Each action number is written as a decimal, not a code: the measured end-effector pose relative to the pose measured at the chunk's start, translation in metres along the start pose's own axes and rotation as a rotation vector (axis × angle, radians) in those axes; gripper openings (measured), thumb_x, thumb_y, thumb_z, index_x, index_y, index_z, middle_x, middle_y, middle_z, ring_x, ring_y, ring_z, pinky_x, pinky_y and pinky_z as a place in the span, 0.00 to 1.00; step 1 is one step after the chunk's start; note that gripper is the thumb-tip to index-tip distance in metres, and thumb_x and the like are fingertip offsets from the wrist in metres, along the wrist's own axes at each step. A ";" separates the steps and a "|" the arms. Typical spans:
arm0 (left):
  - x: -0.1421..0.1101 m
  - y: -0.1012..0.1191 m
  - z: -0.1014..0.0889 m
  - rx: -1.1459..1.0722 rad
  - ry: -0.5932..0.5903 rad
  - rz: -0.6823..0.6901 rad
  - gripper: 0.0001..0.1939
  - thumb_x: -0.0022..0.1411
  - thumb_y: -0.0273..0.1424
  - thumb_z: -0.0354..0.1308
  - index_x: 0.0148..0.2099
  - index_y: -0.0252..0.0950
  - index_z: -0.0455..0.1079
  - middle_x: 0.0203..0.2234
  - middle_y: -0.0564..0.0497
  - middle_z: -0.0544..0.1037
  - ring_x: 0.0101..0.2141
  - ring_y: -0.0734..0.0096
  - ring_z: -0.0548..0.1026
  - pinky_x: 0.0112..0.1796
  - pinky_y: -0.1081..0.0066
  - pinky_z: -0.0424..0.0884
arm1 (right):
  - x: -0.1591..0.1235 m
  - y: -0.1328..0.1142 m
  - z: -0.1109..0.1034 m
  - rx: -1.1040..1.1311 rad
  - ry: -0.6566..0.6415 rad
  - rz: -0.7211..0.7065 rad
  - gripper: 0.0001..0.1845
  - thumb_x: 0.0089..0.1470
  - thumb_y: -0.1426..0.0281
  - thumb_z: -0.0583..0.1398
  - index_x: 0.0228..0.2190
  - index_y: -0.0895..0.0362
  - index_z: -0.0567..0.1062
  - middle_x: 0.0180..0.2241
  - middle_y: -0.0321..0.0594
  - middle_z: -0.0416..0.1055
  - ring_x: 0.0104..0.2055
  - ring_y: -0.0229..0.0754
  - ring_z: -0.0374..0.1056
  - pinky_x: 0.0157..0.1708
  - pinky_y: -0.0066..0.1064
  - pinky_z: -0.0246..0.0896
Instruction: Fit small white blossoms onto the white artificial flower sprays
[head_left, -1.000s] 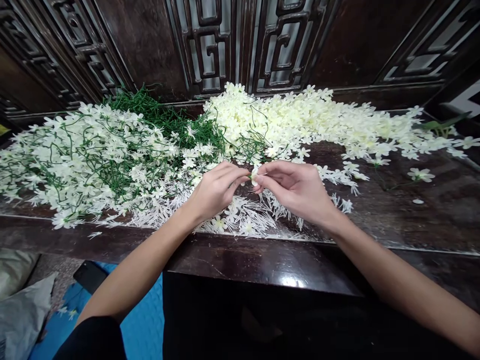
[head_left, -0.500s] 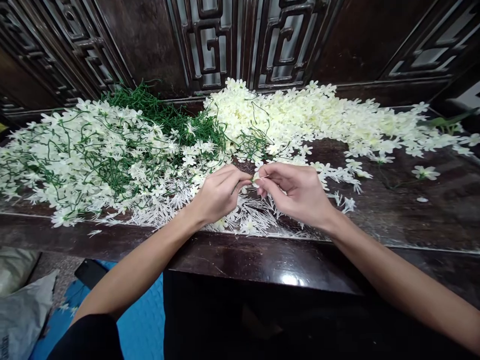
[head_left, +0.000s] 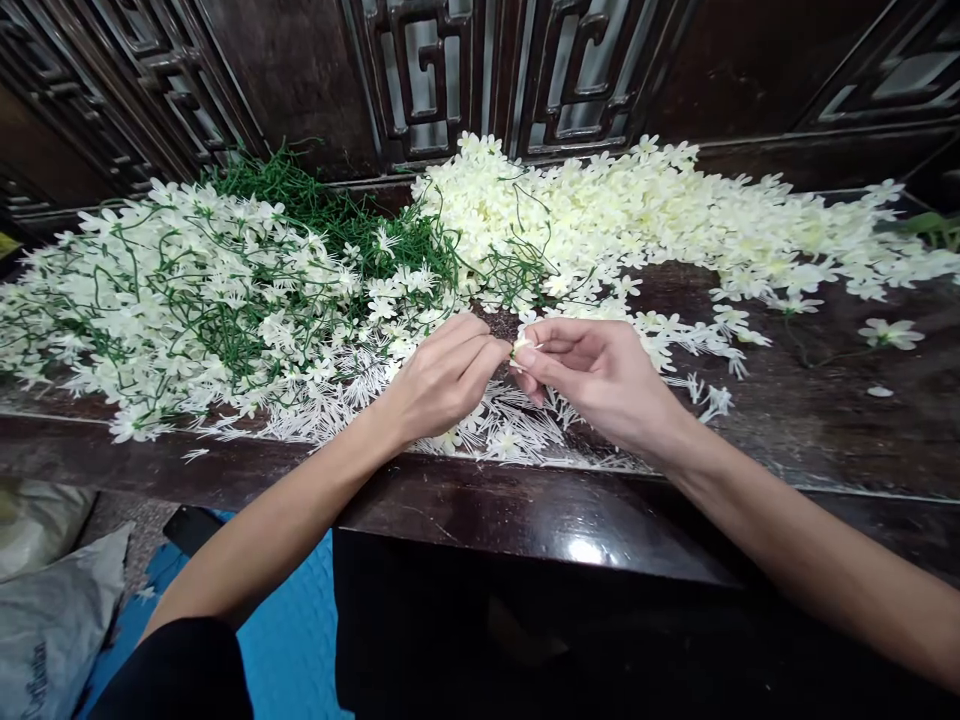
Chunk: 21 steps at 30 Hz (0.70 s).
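Observation:
Between my hands is a small white artificial flower (head_left: pixel 521 347), held above the wooden bench. My right hand (head_left: pixel 600 375) pinches its petals between thumb and fingers. Closed at the flower's left side is my left hand (head_left: pixel 455 378); its fingertips hide what they grip, probably the short green stem end. Below the hands lie thin white stamen strands (head_left: pixel 517 425). To the left spreads a heap of white flowers on green stems (head_left: pixel 202 290), with bare green stems (head_left: pixel 300 205) behind it. A pile of pale yellow-white flower heads (head_left: pixel 600 215) stretches along the back right.
The dark wooden bench (head_left: pixel 810 420) runs across the view, with a carved lattice back (head_left: pixel 431 85) behind it. One loose flower (head_left: pixel 890 334) and a petal (head_left: pixel 880 392) lie at the right. Sacks (head_left: pixel 56 610) and a blue mat (head_left: pixel 292 630) are on the floor.
The view has shifted slightly. My hands have drawn closer together around the flower, and my right fingers now cover more of its petals.

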<state>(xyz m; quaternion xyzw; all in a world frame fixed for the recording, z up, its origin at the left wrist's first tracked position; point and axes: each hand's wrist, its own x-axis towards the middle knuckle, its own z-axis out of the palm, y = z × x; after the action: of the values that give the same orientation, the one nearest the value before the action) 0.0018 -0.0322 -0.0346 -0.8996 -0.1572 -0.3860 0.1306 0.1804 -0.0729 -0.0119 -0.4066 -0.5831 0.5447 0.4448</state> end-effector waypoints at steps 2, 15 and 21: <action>-0.001 -0.001 0.001 0.013 -0.024 -0.002 0.12 0.66 0.17 0.43 0.35 0.35 0.63 0.23 0.50 0.72 0.28 0.69 0.70 0.29 0.68 0.71 | 0.001 -0.002 0.000 0.018 -0.027 0.052 0.10 0.49 0.66 0.67 0.25 0.59 0.73 0.20 0.36 0.70 0.21 0.35 0.67 0.23 0.30 0.69; 0.000 -0.010 0.002 -0.157 -0.114 -0.209 0.06 0.65 0.25 0.56 0.44 0.30 0.71 0.34 0.45 0.80 0.35 0.68 0.75 0.35 0.68 0.75 | 0.009 0.009 -0.013 -0.255 0.079 -0.167 0.05 0.52 0.69 0.64 0.31 0.58 0.75 0.25 0.37 0.72 0.24 0.37 0.68 0.25 0.33 0.68; 0.006 -0.025 -0.007 -0.114 0.192 -0.346 0.06 0.57 0.23 0.64 0.39 0.36 0.75 0.34 0.50 0.78 0.36 0.69 0.73 0.35 0.67 0.73 | 0.015 0.001 -0.028 -0.254 0.192 -0.172 0.08 0.52 0.65 0.65 0.34 0.56 0.77 0.33 0.41 0.75 0.28 0.37 0.70 0.30 0.34 0.72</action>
<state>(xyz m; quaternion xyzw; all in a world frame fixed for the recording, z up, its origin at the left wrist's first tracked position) -0.0083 -0.0107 -0.0222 -0.8242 -0.2743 -0.4948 0.0255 0.2036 -0.0508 -0.0112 -0.4584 -0.6345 0.3853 0.4887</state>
